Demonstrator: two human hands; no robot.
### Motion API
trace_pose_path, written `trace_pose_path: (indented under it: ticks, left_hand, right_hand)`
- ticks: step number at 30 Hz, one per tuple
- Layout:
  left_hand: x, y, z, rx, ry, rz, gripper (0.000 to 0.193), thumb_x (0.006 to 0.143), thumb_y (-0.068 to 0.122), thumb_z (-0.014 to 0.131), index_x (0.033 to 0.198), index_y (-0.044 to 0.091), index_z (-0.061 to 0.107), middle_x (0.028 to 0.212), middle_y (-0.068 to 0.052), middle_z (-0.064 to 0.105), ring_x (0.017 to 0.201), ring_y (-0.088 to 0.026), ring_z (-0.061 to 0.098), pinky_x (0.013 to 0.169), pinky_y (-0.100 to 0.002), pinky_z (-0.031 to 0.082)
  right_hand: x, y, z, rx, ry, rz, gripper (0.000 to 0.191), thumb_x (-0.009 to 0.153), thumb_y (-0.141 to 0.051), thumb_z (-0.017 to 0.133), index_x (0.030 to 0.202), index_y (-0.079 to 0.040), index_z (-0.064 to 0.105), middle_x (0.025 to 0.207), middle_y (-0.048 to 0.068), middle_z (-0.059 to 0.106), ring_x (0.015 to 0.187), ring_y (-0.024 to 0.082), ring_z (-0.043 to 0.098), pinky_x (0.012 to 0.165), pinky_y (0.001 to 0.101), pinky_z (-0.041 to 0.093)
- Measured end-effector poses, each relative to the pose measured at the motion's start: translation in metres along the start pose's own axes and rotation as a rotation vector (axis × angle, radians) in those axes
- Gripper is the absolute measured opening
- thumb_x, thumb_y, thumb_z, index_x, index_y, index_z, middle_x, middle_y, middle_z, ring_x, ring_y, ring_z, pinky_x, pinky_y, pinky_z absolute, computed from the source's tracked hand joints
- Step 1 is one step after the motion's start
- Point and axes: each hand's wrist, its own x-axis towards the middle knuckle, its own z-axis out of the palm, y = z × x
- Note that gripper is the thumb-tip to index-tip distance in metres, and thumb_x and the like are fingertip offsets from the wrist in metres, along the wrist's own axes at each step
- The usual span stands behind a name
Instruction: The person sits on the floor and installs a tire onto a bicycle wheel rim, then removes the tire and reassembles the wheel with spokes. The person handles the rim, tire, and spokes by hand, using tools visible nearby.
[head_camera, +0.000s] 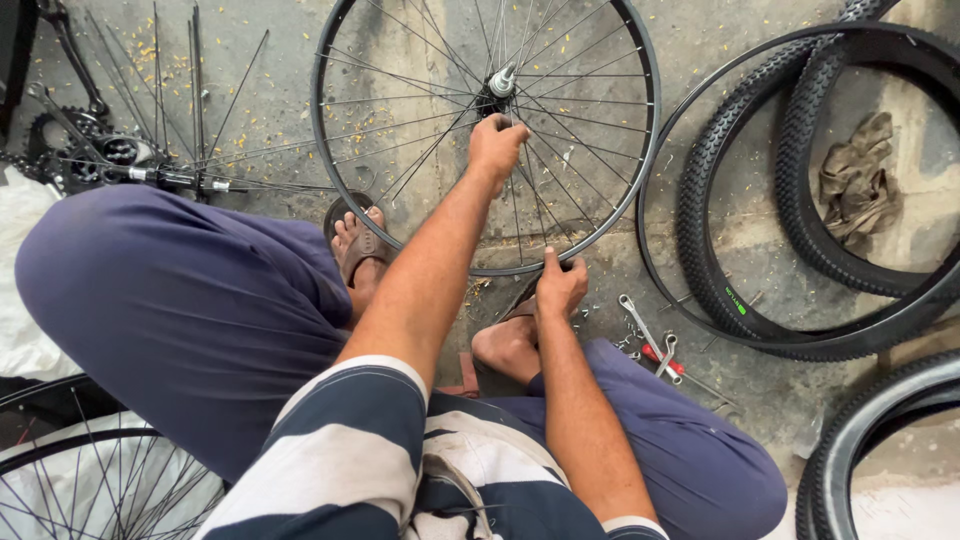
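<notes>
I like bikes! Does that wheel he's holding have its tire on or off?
Off. The wheel shows a bare metal rim, and black tires lie apart on the floor.

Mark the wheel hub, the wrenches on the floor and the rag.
wheel hub (500, 82), head view, on its silver axle end.
wrenches (650, 342), head view, on the crossed shafts by the right knee.
rag (856, 182), head view, on its crumpled middle inside the tyres.

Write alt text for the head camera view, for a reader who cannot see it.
Seen from above, a squatting person steadies an upright spoked bicycle wheel: the left hand grips spokes near the hub, the right hand pinches the bottom of the rim. Knobby tyres, a crumpled rag and wrenches lie on the concrete floor to the right.
</notes>
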Motion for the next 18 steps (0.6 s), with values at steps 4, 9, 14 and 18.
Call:
trace_pose_path:
  ticks: [4,9,14,18]
  left_hand:
    - [-0.009,-0.005,-0.013,-0.212,-0.041,-0.061,0.026,0.081,0.021,0.075,0.098,0.002,0.075,0.089,-0.007,0.074,0.078,-0.015,0.063,0.071,-0.035,0.05]
    - [-0.047,-0.012,-0.067,0.713,0.107,0.333,0.025,0.085,0.022,0.077,0.109,0.016,0.081,0.102,-0.017,0.063,0.091,-0.034,0.061,0.077,-0.045,0.05]
    - [-0.076,-0.014,-0.081,1.219,0.189,0.638,0.055,0.085,0.003,0.062,0.139,0.013,0.056,0.112,-0.016,0.056,0.098,-0.037,0.064,0.076,-0.043,0.056]
    - [-0.103,-0.033,-0.071,1.17,0.027,0.438,0.082,0.091,-0.005,0.053,0.165,0.007,0.02,0.12,-0.025,0.053,0.082,-0.038,0.065,0.067,-0.046,0.058]
  right_hand:
    - [0.003,-0.001,-0.001,0.013,-0.013,0.025,0.038,0.082,-0.034,0.083,0.084,0.001,0.067,0.08,0.015,0.072,0.074,0.032,0.067,0.074,0.0444,0.052]
    - [0.009,-0.005,-0.006,0.025,0.016,-0.011,0.037,0.084,-0.031,0.084,0.085,0.001,0.067,0.081,0.015,0.071,0.073,0.029,0.065,0.073,0.043,0.052]
    - [0.01,-0.004,-0.007,0.079,0.003,0.011,0.035,0.083,-0.031,0.084,0.085,0.001,0.068,0.081,0.014,0.072,0.074,0.028,0.066,0.074,0.0419,0.052]
    - [0.012,0.002,-0.008,0.099,-0.001,-0.005,0.036,0.081,-0.031,0.084,0.087,0.001,0.069,0.083,0.015,0.072,0.076,0.029,0.067,0.074,0.0416,0.053]
